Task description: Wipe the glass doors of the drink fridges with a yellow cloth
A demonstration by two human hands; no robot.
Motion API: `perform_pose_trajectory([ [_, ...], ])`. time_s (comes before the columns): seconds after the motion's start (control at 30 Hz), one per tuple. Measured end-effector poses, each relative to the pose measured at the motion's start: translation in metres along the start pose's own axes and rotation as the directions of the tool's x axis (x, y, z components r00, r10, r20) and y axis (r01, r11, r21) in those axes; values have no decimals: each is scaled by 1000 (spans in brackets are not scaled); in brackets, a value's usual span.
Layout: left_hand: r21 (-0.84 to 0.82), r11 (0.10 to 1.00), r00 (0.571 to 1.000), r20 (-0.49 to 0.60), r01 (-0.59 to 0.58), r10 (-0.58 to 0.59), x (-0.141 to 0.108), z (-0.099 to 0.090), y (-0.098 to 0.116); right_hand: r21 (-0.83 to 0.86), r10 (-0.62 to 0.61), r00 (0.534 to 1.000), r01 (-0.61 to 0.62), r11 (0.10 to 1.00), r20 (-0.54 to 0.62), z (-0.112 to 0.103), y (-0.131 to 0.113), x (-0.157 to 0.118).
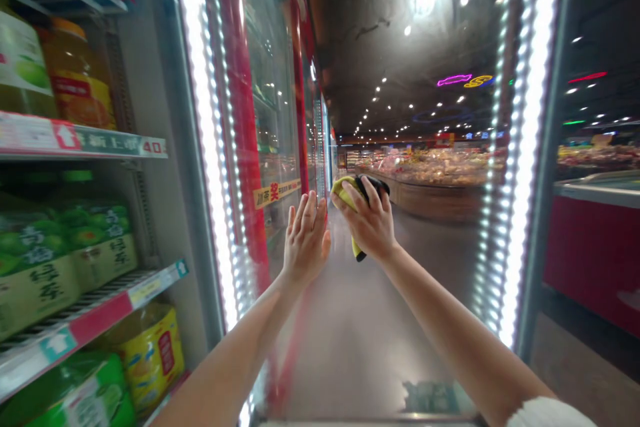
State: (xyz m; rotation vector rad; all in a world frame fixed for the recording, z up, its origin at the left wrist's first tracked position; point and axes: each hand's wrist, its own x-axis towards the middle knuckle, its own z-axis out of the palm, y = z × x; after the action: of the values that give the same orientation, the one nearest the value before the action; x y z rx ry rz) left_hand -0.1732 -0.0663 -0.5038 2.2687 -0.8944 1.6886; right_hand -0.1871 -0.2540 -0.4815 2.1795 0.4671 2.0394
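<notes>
My right hand (373, 220) presses a yellow cloth (356, 240) with black edges against the glass door (430, 267) of a lit cooler. The cloth is bunched under the fingers, and one corner hangs below the palm. To its left, my left hand (305, 240) is raised with fingers stretched out and holds nothing. Its palm faces the glass; whether it touches the pane cannot be made out. Bright light strips run down both sides of the door.
Cooler shelves at the left carry bottled drinks (77, 77) and green drink packs (40, 247), with price strips (100, 143) on their edges. A red-framed cooler door (250, 113) stands beyond. Through the glass, a produce display (430, 180) shows.
</notes>
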Motion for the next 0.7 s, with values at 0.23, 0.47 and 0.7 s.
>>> perform_pose_trajectory([
  [0.23,-18,998,998,-18,-52,52,3,10,14,-66,323,940,-331,941,-108,-10,34,-17],
  [0.47,-41,996,996,-47,-80,78,15,17,29,-23,-8,997,9,1000,70,-10,31,6],
  [0.7,-96,990,995,-37,-99,96,24,32,50,-137,325,942,-334,933,-87,-26,111,12],
])
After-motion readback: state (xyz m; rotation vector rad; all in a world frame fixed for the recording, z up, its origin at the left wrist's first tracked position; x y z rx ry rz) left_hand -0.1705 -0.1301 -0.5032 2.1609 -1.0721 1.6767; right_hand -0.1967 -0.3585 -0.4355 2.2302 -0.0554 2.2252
